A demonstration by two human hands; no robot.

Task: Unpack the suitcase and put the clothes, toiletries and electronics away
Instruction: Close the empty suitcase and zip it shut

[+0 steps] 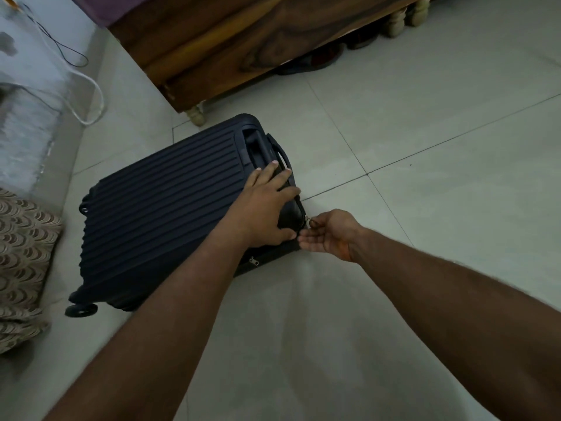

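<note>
Dark blue ribbed suitcase (164,214): flat on the pale tiled floor (425,208), shell closed, contents hidden. Wheels (81,311) at the near-left end; carry handle (277,150) at the far-right end, close to the leg of the wooden bed frame (243,47).

Left hand (267,202): palm down on the right-hand end of the lid, fingers straight and slightly apart, thumb against the side edge. Pressing, not gripping.

Right hand (326,233): just beside the near-right corner of the case, thumb and forefinger pinched together on the small metal zip puller (308,219); remaining fingers loosely extended below it. Second zip puller (254,262) on the near side seam, untouched.

Surroundings: dark shoes (312,60) under the bed frame, beyond the case. White cable (91,95) and thin black cable (60,50) hanging along the wall at left. Patterned brown-and-cream cushion (21,262) on the floor at the left edge, near the wheel end, apart from the case. Both forearms across the lower foreground, partly covering the near side of the case.
</note>
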